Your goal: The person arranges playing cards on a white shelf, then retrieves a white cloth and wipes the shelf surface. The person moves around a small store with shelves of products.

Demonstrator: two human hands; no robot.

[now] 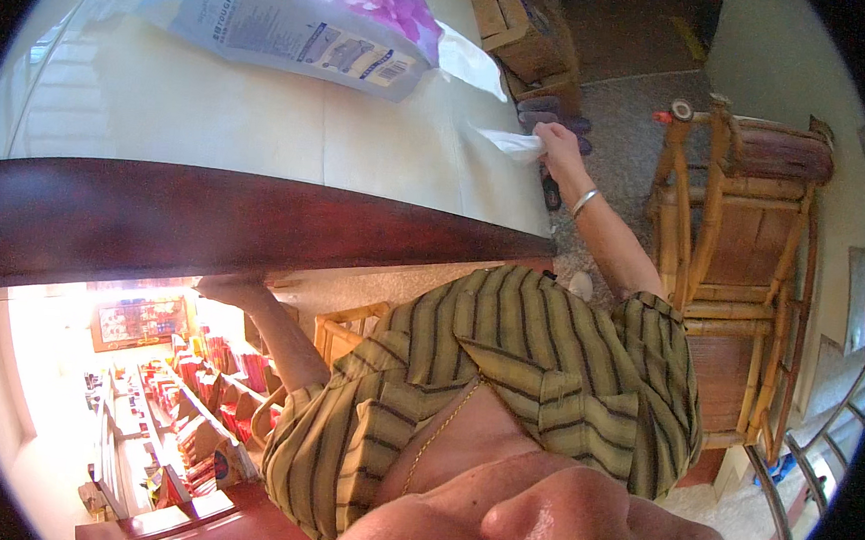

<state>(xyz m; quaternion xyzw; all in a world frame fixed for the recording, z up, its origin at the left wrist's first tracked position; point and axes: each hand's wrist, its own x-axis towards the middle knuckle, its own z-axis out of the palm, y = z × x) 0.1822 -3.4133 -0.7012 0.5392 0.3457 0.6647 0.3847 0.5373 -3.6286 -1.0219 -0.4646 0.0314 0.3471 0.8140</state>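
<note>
My right hand [558,147] pinches a crumpled piece of white tissue [515,143] at the far right end of a white tabletop [254,126]; a metal bangle is on that wrist. A large soft-plastic tissue pack [269,29], pale blue-grey with a pink-purple flower print and printed text, lies on the same top. More white tissue [473,61] shows at the pack's right end. My left hand [232,288] is at the near edge of the dark red wooden table border [179,230]. Its fingers are partly hidden and washed out by glare.
A folding bamboo chair [742,254] stands at the right by the wall. Beyond the table end are cardboard boxes [506,19] and slippers [541,116] on the speckled floor [623,125]. At lower left, brightly lit shelves [190,396] hold many red packets.
</note>
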